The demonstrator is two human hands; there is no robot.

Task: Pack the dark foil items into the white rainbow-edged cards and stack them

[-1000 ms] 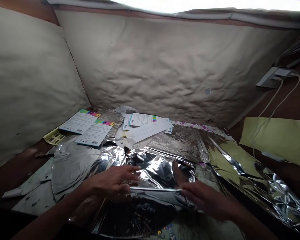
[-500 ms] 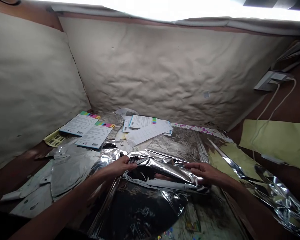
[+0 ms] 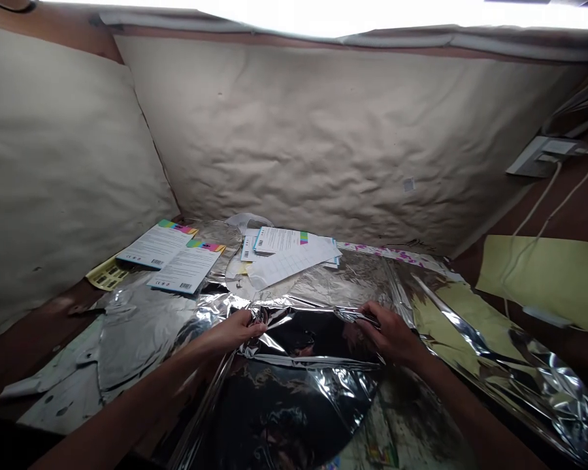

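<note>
A shiny silver foil film [image 3: 304, 329] is stretched between my two hands, with dark reflections on its face. My left hand [image 3: 240, 329] pinches the bunched upper left edge of it. At the upper right edge, my right hand [image 3: 385, 329] grips a gathered fold, thumb and fingers closed. Below the held part, a darker glossy stretch of foil [image 3: 284, 405] lies over the work surface toward me. Just beyond my hands are a white paper strip with faint ruled lines [image 3: 294, 264] and a small stack of printed cards [image 3: 280, 239].
Two printed cards [image 3: 189, 267] lie at the left over a crumpled grey sheet [image 3: 142, 333]. At right, yellow paper [image 3: 445, 313] lies beneath more loose foil [image 3: 558, 391]. A padded wall [image 3: 294, 143] closes the back. A power socket [image 3: 543, 156] with white cables hangs at right.
My right hand has closed on the foil's upper right edge, where its fingers were extended before. The foil between my hands is now pulled flatter and tauter.
</note>
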